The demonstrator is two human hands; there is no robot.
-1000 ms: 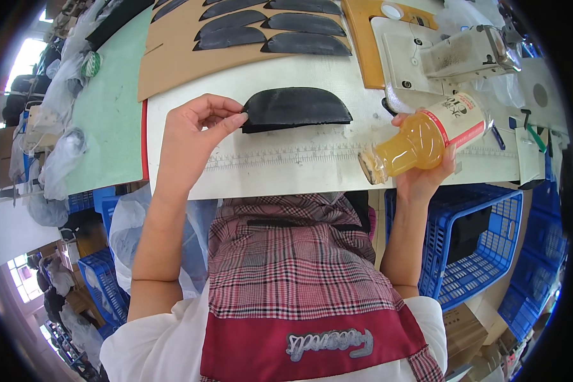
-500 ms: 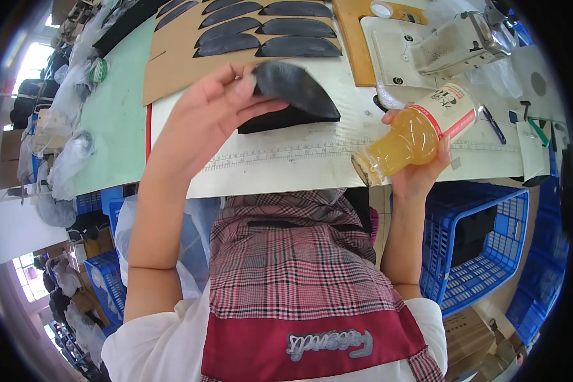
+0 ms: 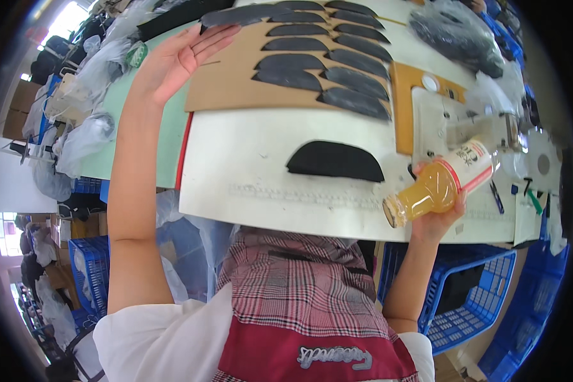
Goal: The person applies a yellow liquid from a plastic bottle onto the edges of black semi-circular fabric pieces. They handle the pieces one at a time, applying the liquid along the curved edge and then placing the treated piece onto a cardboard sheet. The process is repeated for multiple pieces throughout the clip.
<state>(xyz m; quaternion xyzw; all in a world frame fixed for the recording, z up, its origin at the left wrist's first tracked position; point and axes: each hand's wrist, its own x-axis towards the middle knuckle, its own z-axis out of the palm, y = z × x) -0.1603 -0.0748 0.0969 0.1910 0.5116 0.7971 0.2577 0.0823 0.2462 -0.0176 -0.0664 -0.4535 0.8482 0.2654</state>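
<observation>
My left hand (image 3: 178,60) reaches over the far left of the cardboard, fingers stretched beneath a thin black half-moon piece (image 3: 242,15) that it holds at one end. Part of the thumb's grip is hidden. My right hand (image 3: 440,219) is wrapped round a clear bottle (image 3: 430,186) of yellow-orange contents. The bottle is tilted, its neck pointing down to the left, above the table's near edge. Between my hands, a black half-moon stack (image 3: 334,162) lies on the white table (image 3: 235,159). Several similar black pieces (image 3: 356,83) lie in rows on the cardboard (image 3: 229,92).
A sewing machine (image 3: 471,130) stands at the right, with a pen (image 3: 496,197) near it. Plastic-wrapped dark goods (image 3: 458,38) lie at the back right. Below the table's right side is a blue crate (image 3: 468,302). A green surface (image 3: 114,140) adjoins on the left.
My left hand has carried the black piece from above the stack to the far left of the cardboard. The view has shifted. My right hand still holds the tilted bottle.
</observation>
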